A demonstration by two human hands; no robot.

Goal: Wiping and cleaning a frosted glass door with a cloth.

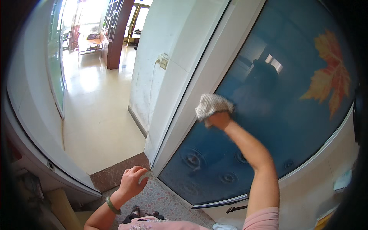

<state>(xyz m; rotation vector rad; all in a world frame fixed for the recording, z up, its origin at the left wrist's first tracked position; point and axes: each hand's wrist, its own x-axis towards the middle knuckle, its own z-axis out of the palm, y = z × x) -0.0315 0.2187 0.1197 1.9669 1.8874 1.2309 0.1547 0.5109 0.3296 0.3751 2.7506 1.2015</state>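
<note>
My right hand (pixel 220 119) presses a pale striped cloth (pixel 214 105) against a blue glass door panel (pixel 276 115). The cloth covers most of the fingers and lies where the glass meets the white door frame (pixel 184 136). A red and yellow maple leaf (pixel 330 73) and several ripple rings are pictured on the panel. Bare and relaxed, my left hand (pixel 132 179) hangs in front of the doorway, its fingers lightly curled and the thumb apart. A green bangle (pixel 112 205) circles that wrist.
A reddish-brown stone step (pixel 119 172) divides the speckled floor (pixel 164 198) from the glossy tiled floor (pixel 100 126) beyond. On the wall beside the doorway is a socket (pixel 163 61) with a hanging cord. A dark latch or strap (pixel 237 209) sticks out under the door's lower edge.
</note>
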